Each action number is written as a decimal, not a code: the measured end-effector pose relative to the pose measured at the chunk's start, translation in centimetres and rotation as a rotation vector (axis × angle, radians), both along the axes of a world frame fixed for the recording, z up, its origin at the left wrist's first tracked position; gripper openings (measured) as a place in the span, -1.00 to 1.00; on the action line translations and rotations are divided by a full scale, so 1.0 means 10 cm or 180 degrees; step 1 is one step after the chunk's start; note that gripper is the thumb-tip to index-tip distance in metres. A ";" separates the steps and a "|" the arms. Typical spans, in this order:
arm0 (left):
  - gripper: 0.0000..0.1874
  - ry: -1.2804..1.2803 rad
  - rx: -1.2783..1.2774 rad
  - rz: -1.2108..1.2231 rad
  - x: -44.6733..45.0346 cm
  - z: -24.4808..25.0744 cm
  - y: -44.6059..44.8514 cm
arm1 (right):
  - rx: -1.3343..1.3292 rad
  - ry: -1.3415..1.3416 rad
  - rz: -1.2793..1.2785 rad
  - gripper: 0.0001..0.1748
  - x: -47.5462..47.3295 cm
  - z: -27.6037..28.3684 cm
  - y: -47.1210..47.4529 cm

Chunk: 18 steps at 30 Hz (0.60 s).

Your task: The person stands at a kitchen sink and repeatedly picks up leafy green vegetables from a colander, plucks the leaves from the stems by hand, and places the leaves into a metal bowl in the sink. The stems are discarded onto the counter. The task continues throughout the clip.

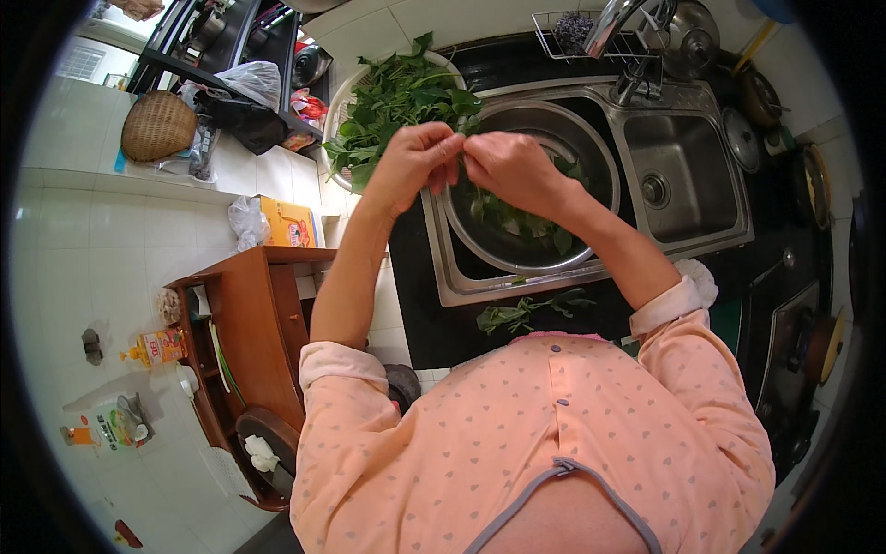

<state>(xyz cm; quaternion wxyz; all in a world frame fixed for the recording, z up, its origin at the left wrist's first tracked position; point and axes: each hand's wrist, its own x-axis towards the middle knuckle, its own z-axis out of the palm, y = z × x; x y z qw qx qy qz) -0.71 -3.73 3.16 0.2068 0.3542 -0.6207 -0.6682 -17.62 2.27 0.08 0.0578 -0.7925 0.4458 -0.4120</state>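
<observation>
Both hands meet above the gap between a white plastic colander (331,118) and a steel basin (609,149). My left hand (419,163) pinches a leafy green stem (468,123) between thumb and fingers. My right hand (516,170) is closed at the same spot, its fingertips against those of the left. Most of the stem is hidden by the fingers. Leafy greens (408,97) heap up in the colander. More loose greens (509,218) lie in the basin, partly behind my right hand and forearm. The basin sits in the larger bowl of a steel sink (453,294).
A few leafy sprigs (519,313) lie on the black counter (422,325) in front of the sink. To the right are the smaller sink bowl (682,180) and a faucet (626,83). A wire rack (554,52) stands behind. A wooden cabinet (252,332) is at left.
</observation>
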 end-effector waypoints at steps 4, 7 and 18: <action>-0.78 0.0691 0.1043 0.0185 -0.01 -0.27 0.26 | -0.0469 -0.0341 0.0386 -0.87 -0.04 -0.17 0.16; -0.81 0.1061 0.1261 0.0586 -0.07 -0.36 0.45 | 0.2146 -0.2882 0.0062 -0.83 0.03 -0.22 0.41; -0.85 0.0354 -0.0392 0.1090 -0.11 -0.63 0.72 | 0.3390 -0.3618 0.0592 -0.79 0.01 -0.40 0.58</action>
